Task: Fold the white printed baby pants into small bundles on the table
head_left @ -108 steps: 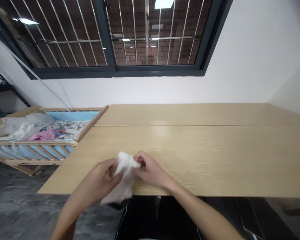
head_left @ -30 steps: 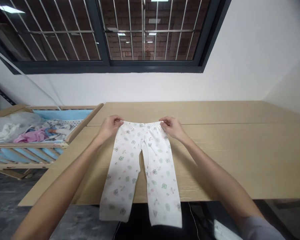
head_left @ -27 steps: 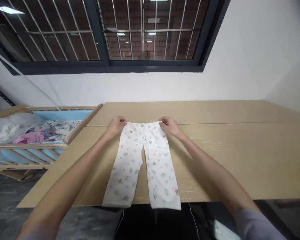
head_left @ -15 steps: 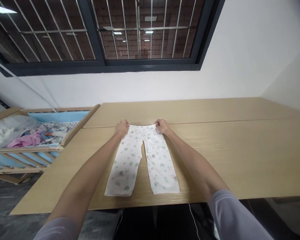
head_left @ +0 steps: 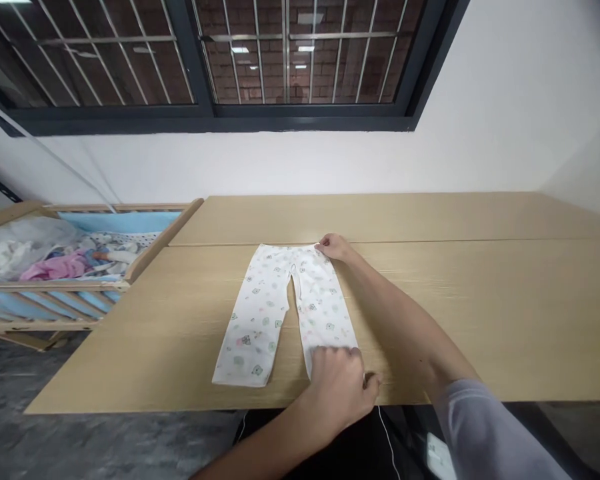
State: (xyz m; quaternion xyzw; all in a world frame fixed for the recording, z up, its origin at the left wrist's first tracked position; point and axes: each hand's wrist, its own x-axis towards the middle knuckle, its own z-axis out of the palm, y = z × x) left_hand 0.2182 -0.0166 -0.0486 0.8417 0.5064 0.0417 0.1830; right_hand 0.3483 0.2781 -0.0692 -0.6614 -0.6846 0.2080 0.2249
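A small pair of white trousers [head_left: 260, 313], printed with little green and pink figures, lies flat with the waist away from me and the legs spread slightly apart. My right hand [head_left: 334, 247] pinches the right corner of the waistband. Over the hem of the right leg, my left hand [head_left: 337, 383] is closed with curled fingers, hiding that leg's end; the fingertips on the cloth are out of sight. Nothing touches the left leg.
The trousers lie on a wide wooden tabletop [head_left: 455, 300] with a seam near the back. At left stands a wooden cot [head_left: 55, 287] with blue lining, heaped clothes and clear plastic. A barred window [head_left: 300, 67] is above. A white cable hangs below the front edge.
My left hand has let go of the waistband's left corner and come down to the right leg's hem. The right hand keeps its hold. The view has shifted slightly.
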